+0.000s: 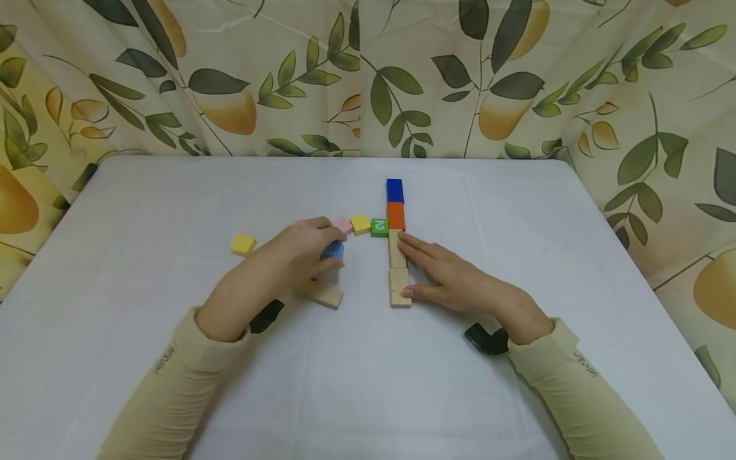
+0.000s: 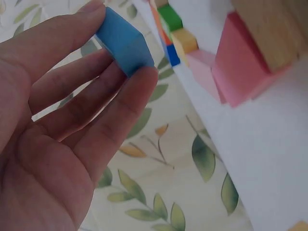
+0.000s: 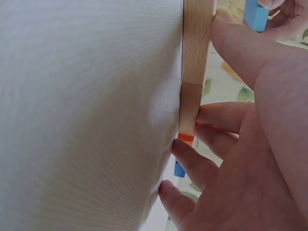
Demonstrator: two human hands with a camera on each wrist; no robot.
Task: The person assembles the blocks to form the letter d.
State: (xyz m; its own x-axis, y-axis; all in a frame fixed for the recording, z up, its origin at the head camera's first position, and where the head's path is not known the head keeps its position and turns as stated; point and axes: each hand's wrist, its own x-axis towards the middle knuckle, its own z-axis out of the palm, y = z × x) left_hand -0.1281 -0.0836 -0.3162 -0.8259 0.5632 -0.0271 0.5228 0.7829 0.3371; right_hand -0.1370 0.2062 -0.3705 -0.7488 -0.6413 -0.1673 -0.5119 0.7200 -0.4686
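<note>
My left hand [image 1: 287, 252] pinches a light blue block [image 2: 126, 41] between thumb and fingertips, raised over the table. Below it lie a plain wooden block [image 1: 328, 297] and a reddish block [image 2: 239, 62], mostly hidden by the hand in the head view. The fingers and thumb of my right hand [image 1: 460, 276] touch the right side of two plain wooden blocks, a far one [image 1: 397, 250] and a near one [image 1: 399, 289]. These stand in a straight line with an orange block [image 1: 395, 216] and a dark blue block [image 1: 394, 190] at the far end.
Leftward from the line runs a row: a green block marked 2 [image 1: 379, 228], a yellow block [image 1: 360, 224] and a pink block [image 1: 343, 225]. Another yellow block [image 1: 244, 244] lies apart, left of my left hand. White cloth [image 1: 356, 383] covers the table; a patterned curtain [image 1: 322, 76] hangs behind.
</note>
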